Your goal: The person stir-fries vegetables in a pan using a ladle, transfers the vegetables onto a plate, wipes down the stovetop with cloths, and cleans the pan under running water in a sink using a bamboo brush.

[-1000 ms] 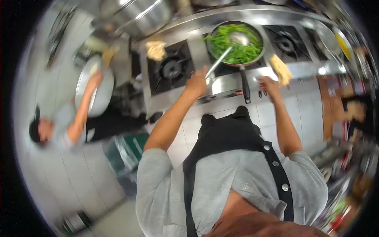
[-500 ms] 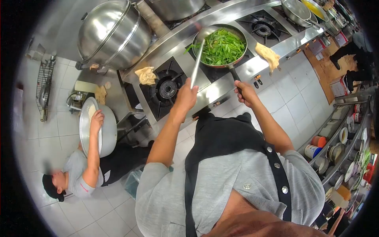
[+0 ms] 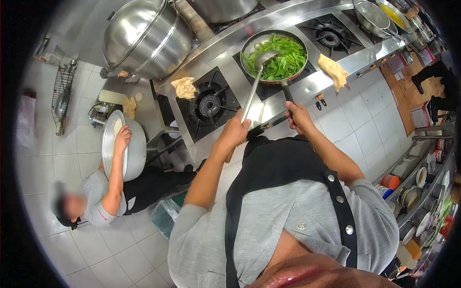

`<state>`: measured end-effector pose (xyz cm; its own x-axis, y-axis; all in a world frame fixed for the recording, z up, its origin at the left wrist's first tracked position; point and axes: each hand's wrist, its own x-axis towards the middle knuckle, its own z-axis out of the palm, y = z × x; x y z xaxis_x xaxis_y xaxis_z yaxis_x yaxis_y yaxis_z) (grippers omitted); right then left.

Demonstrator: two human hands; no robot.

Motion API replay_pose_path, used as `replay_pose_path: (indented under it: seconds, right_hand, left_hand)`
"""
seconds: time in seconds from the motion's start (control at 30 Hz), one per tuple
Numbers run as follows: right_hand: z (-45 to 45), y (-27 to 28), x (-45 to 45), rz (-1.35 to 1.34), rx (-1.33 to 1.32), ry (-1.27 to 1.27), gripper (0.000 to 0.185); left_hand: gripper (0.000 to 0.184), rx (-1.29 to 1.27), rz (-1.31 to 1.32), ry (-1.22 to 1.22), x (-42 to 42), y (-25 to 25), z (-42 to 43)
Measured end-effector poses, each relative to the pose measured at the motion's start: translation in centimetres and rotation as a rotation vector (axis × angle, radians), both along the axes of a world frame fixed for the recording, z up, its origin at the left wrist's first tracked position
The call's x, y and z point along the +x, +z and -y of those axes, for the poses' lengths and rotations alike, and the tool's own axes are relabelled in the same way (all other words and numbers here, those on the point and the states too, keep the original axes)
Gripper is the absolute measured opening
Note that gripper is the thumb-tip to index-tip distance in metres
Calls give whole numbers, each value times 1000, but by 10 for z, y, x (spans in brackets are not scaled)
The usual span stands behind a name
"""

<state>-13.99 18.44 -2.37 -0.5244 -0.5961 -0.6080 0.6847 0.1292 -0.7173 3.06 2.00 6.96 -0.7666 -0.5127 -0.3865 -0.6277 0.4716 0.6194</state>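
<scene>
My left hand [image 3: 235,130] is closed round the long handle of a metal ladle [image 3: 266,58]. The ladle's bowl rests among chopped green leafy vegetables [image 3: 283,54] in a frying pan [image 3: 249,46]. Gripped in my right hand [image 3: 301,118] is the pan's black handle [image 3: 287,92]. The pan sits over a stove burner, and its far rim is towards the back of the stove.
An unused burner [image 3: 210,105] lies left of the pan, another [image 3: 330,38] to its right. Folded cloths [image 3: 184,88] [image 3: 333,72] rest on the stove. A large steel pot [image 3: 139,38] stands back left. At left, a co-worker holds a big metal basin [image 3: 137,149].
The ladle's bowl has moved from the pan's left rim to the right, into the greens. The greens have shifted in the pan. My right hand keeps its hold on the handle.
</scene>
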Motion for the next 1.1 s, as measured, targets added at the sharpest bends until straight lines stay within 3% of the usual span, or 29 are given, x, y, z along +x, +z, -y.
replay_pose_path:
  seconds: [0.1,0.2,0.27,0.37,0.4,0.5,0.7,0.83,0.9,1.1]
  right_hand:
    - [0,3,-1,-26,20,14,28]
    - [-3,8,-6,-26,19,6,29]
    - [-5,5,-5,-25,14,5,30]
    - [-6,5,-4,-44,-3,3,31]
    - [-7,4,-4,-32,3,-7,31]
    - [-5,3,-6,-16,0,-19,32]
    - [-10,-8,-8,-22,-26,-6,33]
    - [-9,-3,-7,-26,-9,-35,33]
    - [-7,-3,-4,-19,-6,-34,32]
    - [-9,-1,-7,-27,-11,-29,31]
  left_hand:
    - [44,-211,-93,-57,-4,-33,32]
    - [48,-172,-149,-53,2,33,7]
    - [49,-288,-241,-94,16,40,-1]
    - [47,-67,-175,-128,10,48,-17]
    - [47,-198,-203,-189,8,13,-11]
    - [50,-195,-8,-141,-8,-18,10]
    - [51,-110,-164,-131,21,64,-10]
    - [53,185,72,-84,6,60,-22]
    - [53,102,-42,-144,9,11,-9]
    - [52,42,-164,-53,14,49,10]
